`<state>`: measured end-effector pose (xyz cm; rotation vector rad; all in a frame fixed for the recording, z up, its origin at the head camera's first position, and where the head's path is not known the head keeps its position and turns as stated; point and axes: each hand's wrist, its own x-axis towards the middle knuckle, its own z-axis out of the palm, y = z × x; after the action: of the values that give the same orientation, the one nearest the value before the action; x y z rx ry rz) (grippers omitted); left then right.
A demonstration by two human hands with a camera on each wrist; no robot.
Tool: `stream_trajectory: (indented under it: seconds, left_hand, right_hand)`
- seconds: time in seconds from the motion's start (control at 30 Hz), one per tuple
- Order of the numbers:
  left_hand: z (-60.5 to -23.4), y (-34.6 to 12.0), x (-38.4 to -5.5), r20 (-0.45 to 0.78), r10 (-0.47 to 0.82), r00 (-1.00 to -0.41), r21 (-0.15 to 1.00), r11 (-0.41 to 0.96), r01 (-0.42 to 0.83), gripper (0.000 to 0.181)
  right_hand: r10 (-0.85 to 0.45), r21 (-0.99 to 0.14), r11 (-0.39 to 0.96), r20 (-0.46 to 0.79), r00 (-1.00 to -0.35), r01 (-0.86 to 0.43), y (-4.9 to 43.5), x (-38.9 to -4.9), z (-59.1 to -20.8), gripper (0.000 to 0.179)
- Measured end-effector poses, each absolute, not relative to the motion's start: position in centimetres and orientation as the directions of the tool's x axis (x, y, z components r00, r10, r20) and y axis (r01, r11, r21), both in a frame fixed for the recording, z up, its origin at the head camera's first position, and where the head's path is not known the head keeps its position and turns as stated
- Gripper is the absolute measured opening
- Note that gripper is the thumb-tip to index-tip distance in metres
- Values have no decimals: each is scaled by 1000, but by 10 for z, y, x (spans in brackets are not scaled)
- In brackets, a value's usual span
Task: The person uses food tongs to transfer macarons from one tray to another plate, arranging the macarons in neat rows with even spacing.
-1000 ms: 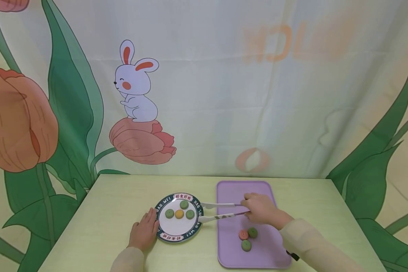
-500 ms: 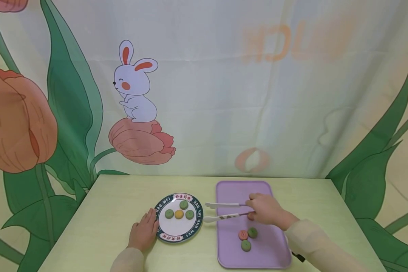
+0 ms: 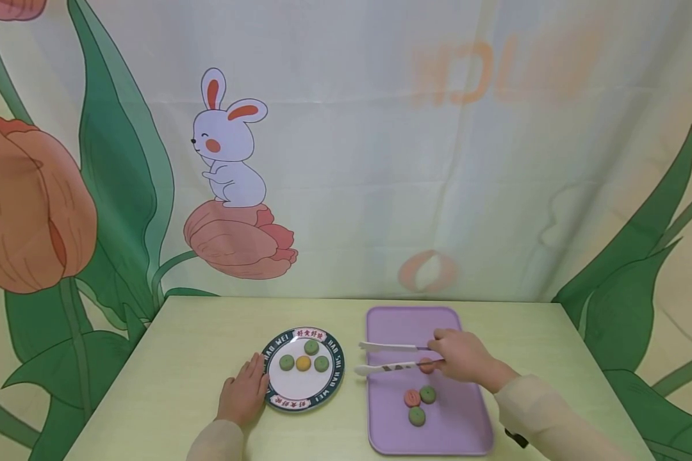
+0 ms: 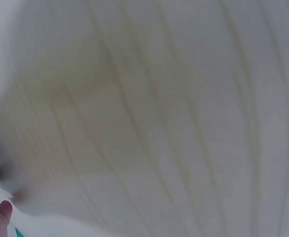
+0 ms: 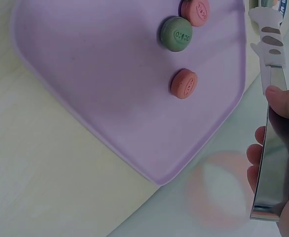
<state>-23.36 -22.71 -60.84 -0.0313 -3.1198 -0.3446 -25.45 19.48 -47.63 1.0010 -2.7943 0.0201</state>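
My right hand (image 3: 464,358) grips a pair of metal tongs (image 5: 275,143) with white tips, held over the purple tray (image 3: 412,320). The tongs' arms are spread with nothing between the tips, which reach past the tray's left edge. On the tray, a pink round biscuit (image 3: 426,365) shows beside the lower tong arm. Nearer me lie another pink biscuit (image 3: 412,397) and two green ones (image 3: 428,394). My left hand (image 3: 243,392) lies with extended fingers at the left rim of the plate (image 3: 294,387). That plate bears a yellow biscuit (image 3: 303,363) and several green ones (image 3: 287,363).
Plate and tray stand side by side on a pale wooden table (image 3: 207,333), with a strip of tabletop between them. A printed curtain (image 3: 346,160) with a rabbit and tulips hangs behind the table. The left wrist view shows mostly a blurred pale surface.
My right hand has drawn the tongs rightward, from the plate's right rim to over the tray. The pink biscuit beside the tongs has come into view. The left hand stays in place.
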Motion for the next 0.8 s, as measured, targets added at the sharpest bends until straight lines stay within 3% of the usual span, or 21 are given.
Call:
stream_trajectory:
  seconds: [0.23, 0.8]
  left_hand:
    - [-609, -227, -233, -4, 19, -1000, 214, 977, 17, 54]
    - [-609, -227, -234, 2, 18, -1000, 217, 976, 18, 55]
  right_hand:
    - [-609, 66, 793, 132, -782, -606, 202, -255, -481, 13]
    - [-580, 55, 814, 131, -804, -578, 224, -250, -486, 16]
